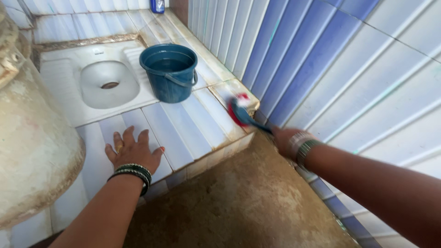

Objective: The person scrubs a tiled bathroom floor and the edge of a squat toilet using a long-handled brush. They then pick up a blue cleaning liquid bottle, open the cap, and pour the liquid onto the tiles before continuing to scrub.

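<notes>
While left hand (132, 154) lies flat on raised tiled platform (183, 128), fingers spread, palm down, right hand (287, 141) grips handle of scrub brush (241, 115), fingers wrapped around it, blurred. Brush head red and blue, touching platform's right corner by blue-striped wall tiles (321, 69). Blue bucket (169, 71) holding water stands beside white squat toilet pan (108, 80). Brown floor (239, 202) below step.

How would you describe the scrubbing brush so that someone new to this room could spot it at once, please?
Start at the white squat toilet pan on the raised tiled platform, then pass the blue bucket to the platform's corner by the striped wall. There the right hand holds the brush, the only red-and-blue thing.
</notes>
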